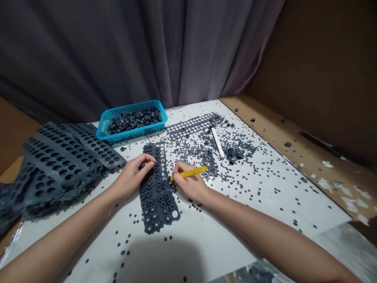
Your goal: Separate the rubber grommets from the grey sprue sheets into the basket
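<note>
A dark grey rubber sheet (159, 196) with rows of round rings and holes lies lengthwise on the white table in front of me. Along its left edge rests my left hand (136, 173), thumb and forefinger drawn together over the sheet; what they pinch, if anything, is too small to make out. My right hand (188, 182), at the sheet's right edge, is closed around a slim yellow pen-like tool (193, 172). The tool's tip points left and meets the sheet near its right row of holes. Small black discs (206, 157) lie scattered beside this hand.
A blue basket (132, 135) of black rubber pieces stands at the back. Stacked perforated sheets (67, 157) lie at left. Behind the discs are a punched-out strip (194, 124) and a white stick (218, 142). Paper scraps (350, 192) lie at right; clear plastic (347, 247) lies in front.
</note>
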### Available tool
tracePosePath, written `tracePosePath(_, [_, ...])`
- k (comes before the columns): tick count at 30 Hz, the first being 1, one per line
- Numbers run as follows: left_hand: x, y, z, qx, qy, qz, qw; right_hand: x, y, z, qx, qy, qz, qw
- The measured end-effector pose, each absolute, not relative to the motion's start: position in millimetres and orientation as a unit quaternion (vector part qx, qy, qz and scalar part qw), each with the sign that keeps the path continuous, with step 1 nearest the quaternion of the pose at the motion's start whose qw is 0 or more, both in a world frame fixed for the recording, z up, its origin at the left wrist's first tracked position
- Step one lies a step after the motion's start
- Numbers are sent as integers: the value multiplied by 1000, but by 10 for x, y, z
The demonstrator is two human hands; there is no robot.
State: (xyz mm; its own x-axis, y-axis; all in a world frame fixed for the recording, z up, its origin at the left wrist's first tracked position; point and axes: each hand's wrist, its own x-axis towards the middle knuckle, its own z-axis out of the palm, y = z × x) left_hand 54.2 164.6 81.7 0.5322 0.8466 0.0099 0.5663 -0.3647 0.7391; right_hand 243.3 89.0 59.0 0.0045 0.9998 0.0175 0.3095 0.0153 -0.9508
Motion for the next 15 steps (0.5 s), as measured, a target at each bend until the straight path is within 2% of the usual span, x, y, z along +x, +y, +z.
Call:
tracePosePath(5, [597, 1529, 911, 847, 364, 142, 361, 2448, 866, 578, -542, -467, 500, 488])
tracePosePath(9, [661, 1459, 920, 861, 364, 124, 334, 2422, 844, 583, -554, -490, 491, 460])
tracePosePath(15, [732, 1494, 925, 872, 367, 68, 316, 2413, 839, 632, -561, -584, 417, 412])
